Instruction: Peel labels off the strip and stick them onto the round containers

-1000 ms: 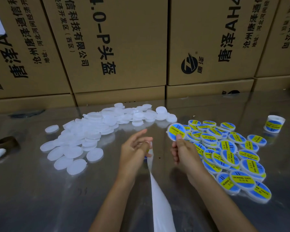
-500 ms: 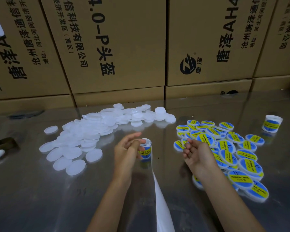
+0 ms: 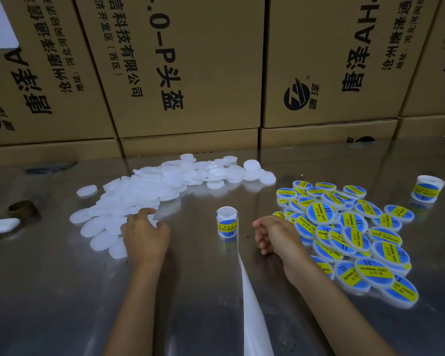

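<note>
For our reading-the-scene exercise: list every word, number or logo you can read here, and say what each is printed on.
"SOLDERING PASTE" and "II": yellow band on the blue round labelled containers.
"0-P头盔", "有限公司", "(西区)": middle brown cardboard box, printed sideways.
Round black logo, "唐泽", "沧州": right brown cardboard box.
Standing label roll: "II" only; smaller print blurred.

Place: a warehouse or packing area used as a hand-labelling station.
Backdrop: stacked cardboard cartons (image 3: 190,68) with printed company text and a logo form a wall behind the worktop.
Surface: a shiny metal table (image 3: 49,291).
Stock: a heap of plain white round containers (image 3: 144,191) lies beside a heap of labelled containers (image 3: 350,235), bulk batch work.
Supplies: label rolls (image 3: 226,221) stand on the table.
</note>
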The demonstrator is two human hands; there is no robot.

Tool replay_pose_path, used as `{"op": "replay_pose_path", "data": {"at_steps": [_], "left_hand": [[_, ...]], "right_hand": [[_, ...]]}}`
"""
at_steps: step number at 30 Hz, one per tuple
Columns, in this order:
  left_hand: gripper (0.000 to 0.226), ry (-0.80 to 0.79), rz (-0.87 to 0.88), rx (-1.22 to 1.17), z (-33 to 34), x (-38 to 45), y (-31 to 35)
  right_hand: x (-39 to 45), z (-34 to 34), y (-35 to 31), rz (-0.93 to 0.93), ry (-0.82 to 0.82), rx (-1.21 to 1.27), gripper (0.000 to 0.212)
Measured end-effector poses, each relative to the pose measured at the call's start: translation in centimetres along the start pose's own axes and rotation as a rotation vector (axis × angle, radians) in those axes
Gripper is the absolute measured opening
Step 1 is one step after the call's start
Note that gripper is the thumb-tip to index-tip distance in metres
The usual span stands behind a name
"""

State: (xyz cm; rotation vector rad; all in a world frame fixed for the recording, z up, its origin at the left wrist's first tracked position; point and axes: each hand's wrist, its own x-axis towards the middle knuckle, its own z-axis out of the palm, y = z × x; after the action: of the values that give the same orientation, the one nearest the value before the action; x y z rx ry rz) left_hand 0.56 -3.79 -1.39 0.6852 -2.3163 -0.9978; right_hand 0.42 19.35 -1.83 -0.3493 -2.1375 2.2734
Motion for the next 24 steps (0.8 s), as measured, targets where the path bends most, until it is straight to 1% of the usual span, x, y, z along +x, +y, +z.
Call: {"op": "replay_pose_path", "data": {"at_steps": [2,4,6,10,11,12,13,14,15,16,18,19,21,23,24], "left_hand": [[0.044,-0.052,0.014,0.122,0.1,0.5,-1.2],[0.044,-0.092,0.004,0.158,0.5,0.8,-1.8],[0.04,-0.076,0.011,0.202,0.8,0.9,-2.1],[0.037,-0.045,0.094,0.385,0.6,0.9,-1.9],[0.037,-0.052,0.102,0.377,0.6,0.9,-1.7],[0.036,-0.068,0.101,0.314,0.7,0.7,-1.5],[0.035,-0.091,0.087,0.176,0.7,0.5,-1.0],[0.032,-0.128,0.059,-0.028,0.7,0.2,-0.5],[0.027,-0.187,0.011,-0.281,0.7,-0.1,0.3],[0.023,-0.278,-0.058,-0.55,0.6,-0.4,1.1],[0.023,-0.553,-0.204,-0.976,0.4,-1.2,2.9],[0.028,-0.681,-0.258,-1.102,0.4,-1.6,3.7],[0.037,-0.856,-0.293,-1.21,0.6,-2.5,4.7],[0.046,-0.96,-0.3,-1.249,0.7,-3.5,5.3],[0.05,-0.992,-0.304,-1.257,0.7,-3.8,5.4]], "right_hand": [[0.1,-0.1,0.0,-0.004,-0.002,-0.004,0.022],[0.1,-0.1,0.1,-0.006,-0.006,-0.012,0.022],[0.1,-0.1,0.1,-0.006,-0.008,-0.015,0.023],[0.1,-0.2,0.1,-0.005,-0.015,-0.012,0.024],[0.1,-0.2,0.2,-0.011,-0.014,-0.019,0.023],[0.1,-0.2,0.3,-0.029,-0.011,-0.032,0.023],[0.1,-0.2,0.4,-0.061,-0.004,-0.046,0.021],[0.2,-0.1,0.5,-0.107,0.008,-0.061,0.018],[0.2,0.0,0.6,-0.164,0.027,-0.079,0.014],[0.1,0.2,0.6,-0.235,0.05,-0.099,0.01],[-0.2,0.5,0.4,-0.428,0.092,-0.151,0.006],[-0.5,0.6,0.4,-0.528,0.099,-0.195,0.012],[-1.1,0.8,0.4,-0.687,0.079,-0.308,0.032],[-1.7,1.1,0.4,-0.786,0.046,-0.395,0.049],[-1.8,1.2,0.4,-0.817,0.034,-0.423,0.054]]}}
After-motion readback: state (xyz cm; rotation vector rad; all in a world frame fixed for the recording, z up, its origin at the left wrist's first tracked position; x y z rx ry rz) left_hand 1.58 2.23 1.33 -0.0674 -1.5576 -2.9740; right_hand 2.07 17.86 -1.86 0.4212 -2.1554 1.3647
